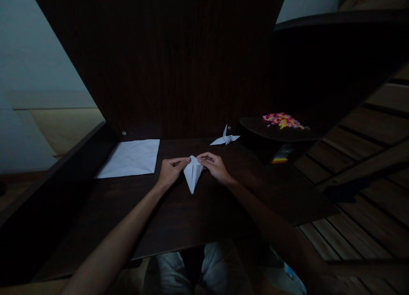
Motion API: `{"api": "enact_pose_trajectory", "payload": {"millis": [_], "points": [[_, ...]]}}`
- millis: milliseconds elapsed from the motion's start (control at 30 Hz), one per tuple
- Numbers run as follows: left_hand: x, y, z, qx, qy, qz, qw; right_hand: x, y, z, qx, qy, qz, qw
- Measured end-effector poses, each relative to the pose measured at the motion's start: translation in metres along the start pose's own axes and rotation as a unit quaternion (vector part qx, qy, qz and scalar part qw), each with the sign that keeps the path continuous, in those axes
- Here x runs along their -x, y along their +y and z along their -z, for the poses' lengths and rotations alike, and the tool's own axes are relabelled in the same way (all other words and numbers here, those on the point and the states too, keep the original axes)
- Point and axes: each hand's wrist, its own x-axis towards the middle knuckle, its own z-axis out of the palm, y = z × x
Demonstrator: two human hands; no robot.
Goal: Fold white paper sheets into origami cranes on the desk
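A folded sheet of white paper point(192, 176), kite-shaped with a slit down its middle, points its narrow tip toward me just above the dark desk. My left hand point(172, 169) pinches its upper left edge between thumb and fingers. On the opposite upper edge, my right hand point(215, 165) grips the paper the same way. Behind my right hand stands a finished white origami crane point(226, 138) with its wings spread. To the left lies a stack or sheet of white paper point(129, 158), lightly creased.
A dark wooden desk point(179, 222) has a tall back panel point(166, 65) and a raised left side point(60, 171). On a small rounded shelf point(271, 133) at right sits a pile of pink, red and yellow bits point(284, 120). Wooden slats point(358, 227) lie beyond the right edge.
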Motion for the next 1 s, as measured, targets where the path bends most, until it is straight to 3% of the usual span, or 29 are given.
{"api": "enact_pose_trajectory", "payload": {"millis": [267,600,767,1000], "points": [[-0.0017,-0.0022,0.0000,0.114,0.023,0.062,0.991,0.0012,-0.0074,0.0042,-0.024,0.009,0.017,1.000],[-0.0017,-0.0003,-0.0013,0.155,-0.014,0.066,0.986,-0.0005,-0.0052,0.0049,-0.025,0.033,0.026,0.999],[-0.0011,0.0006,0.0011,0.100,-0.041,0.049,0.993,0.0003,-0.0069,0.0058,-0.022,0.048,0.043,0.998],[-0.0031,0.0015,0.0057,-0.042,-0.039,-0.038,0.998,0.0010,-0.0090,0.0081,0.002,0.057,0.064,0.996]]}}
